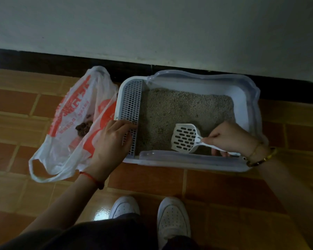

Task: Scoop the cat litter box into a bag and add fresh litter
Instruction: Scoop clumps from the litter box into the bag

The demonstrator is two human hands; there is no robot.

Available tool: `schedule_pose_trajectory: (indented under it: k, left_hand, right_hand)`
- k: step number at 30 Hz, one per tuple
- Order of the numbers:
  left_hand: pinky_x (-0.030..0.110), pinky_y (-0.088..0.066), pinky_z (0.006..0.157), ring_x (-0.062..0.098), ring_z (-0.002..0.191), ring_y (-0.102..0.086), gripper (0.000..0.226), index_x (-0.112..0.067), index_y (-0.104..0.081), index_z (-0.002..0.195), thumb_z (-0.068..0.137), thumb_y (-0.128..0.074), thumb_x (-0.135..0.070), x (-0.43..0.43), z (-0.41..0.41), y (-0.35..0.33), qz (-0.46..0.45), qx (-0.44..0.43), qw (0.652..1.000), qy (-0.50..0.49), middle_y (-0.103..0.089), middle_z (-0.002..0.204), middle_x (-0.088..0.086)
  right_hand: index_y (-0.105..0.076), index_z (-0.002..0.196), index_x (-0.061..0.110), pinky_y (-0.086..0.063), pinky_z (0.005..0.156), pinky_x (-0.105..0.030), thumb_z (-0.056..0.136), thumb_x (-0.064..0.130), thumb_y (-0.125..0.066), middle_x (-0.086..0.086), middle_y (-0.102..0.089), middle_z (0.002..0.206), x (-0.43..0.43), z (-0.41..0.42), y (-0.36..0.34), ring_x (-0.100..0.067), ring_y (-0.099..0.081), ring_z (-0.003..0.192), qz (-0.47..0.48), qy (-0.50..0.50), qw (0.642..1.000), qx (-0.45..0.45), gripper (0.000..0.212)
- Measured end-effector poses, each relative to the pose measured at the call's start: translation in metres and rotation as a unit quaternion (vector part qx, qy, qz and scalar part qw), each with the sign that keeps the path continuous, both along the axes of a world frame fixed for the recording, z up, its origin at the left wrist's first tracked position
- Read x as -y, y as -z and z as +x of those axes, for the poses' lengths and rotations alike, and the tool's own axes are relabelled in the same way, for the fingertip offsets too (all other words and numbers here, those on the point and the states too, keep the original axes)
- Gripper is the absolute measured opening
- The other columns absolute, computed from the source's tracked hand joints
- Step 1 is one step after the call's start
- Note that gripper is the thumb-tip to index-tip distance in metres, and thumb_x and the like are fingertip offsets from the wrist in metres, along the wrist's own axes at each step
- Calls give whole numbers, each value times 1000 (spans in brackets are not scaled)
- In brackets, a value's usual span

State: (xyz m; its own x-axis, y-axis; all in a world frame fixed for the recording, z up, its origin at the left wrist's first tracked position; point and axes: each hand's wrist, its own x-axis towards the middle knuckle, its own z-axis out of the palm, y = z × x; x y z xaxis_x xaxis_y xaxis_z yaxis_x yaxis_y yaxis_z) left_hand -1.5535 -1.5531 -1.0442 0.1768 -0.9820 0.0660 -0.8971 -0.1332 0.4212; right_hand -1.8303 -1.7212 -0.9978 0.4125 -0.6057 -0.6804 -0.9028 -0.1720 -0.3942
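In the pale plastic litter box (188, 160) at centre frame, the right hand (231, 138) holds the white slotted plastic scoop (185, 139) in a pinching grip over the grey litter (179, 109), while the left hand (112, 139), its grip released, rests on the perforated ledge (131, 105) beside the red-and-white plastic bag (70, 123), so it seems best to slide shallow, sift, then lift level.

The litter box (249, 91) is smooth, pale moulded plastic with a faintly translucent, slightly glossy rim; its perforated grille (132, 105) is the same hard plastic. The cat litter (179, 109) inside is grey, grainy and matt. The slotted litter scoop (185, 138) is smooth white plastic. The bag (69, 109) is thin, crinkled, half-translucent plastic film with red-orange print. The floor (146, 179) is glazed tile, glossy enough to throw back a bright glare. The wall (152, 27) looks matt and painted. A bracelet (262, 157) is shiny gold-coloured metal; a wrist cord (90, 178) is red thread.
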Motion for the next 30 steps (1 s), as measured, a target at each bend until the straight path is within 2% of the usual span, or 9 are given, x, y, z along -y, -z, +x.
schedule_pose_trajectory:
  k: [4, 9, 15, 19, 23, 30]
  left_hand:
    - [43, -54, 77, 27, 103, -56, 32, -15, -67, 117, 87, -63, -4, -2, 0, 0, 2, -1, 1000, -10, -64, 119, 7]
    - [42, -53, 79, 28, 102, -57, 32, -12, -68, 114, 85, -64, 0, -5, -1, 0, -11, -6, 1000, -13, -65, 118, 8]
    - [42, -54, 80, 28, 102, -58, 31, -11, -68, 114, 85, -63, 0, -9, -2, 0, -11, -12, 1000, -17, -65, 119, 9]
    - [43, -54, 79, 26, 103, -57, 31, -13, -68, 114, 86, -63, -2, -10, 1, 1, -3, -6, 1000, -21, -65, 118, 8]
    - [41, -53, 81, 26, 104, -58, 30, -12, -69, 114, 87, -64, -2, -10, 5, -2, -12, -8, 999, -32, -66, 116, 8]
    - [30, -44, 86, 24, 105, -58, 29, -12, -70, 114, 87, -63, -4, -7, 7, -9, -17, 4, 999, -36, -66, 116, 8]
  right_hand:
    - [-75, 69, 5, -45, 48, -24, 88, 42, -61, -14, -71, 65, 2, 6, 11, -24, -61, 50, 40, 12, 999, 28, 44]
    - [-75, 72, 5, -43, 44, -26, 86, 40, -64, -16, -71, 66, 3, 14, 25, -23, -55, 47, 72, 38, 993, 83, 39]
    - [-71, 66, 9, -40, 42, -20, 88, 29, -66, 1, -62, 45, 3, 18, 31, -9, -49, 36, 117, 68, 982, 134, 30]
    - [-75, 74, 7, -40, 41, -21, 87, 28, -67, -5, -68, 56, 3, 18, 32, -12, -51, 39, 131, 84, 976, 153, 27]
    - [-75, 92, 5, -39, 37, -20, 89, 23, -65, -15, -72, 72, 3, 11, 27, -16, -51, 42, 149, 132, 962, 189, 21]
    - [-74, 97, 9, -37, 38, -23, 91, 24, -62, -17, -71, 75, 5, 0, 5, -16, -50, 44, 129, 209, 933, 264, 21]
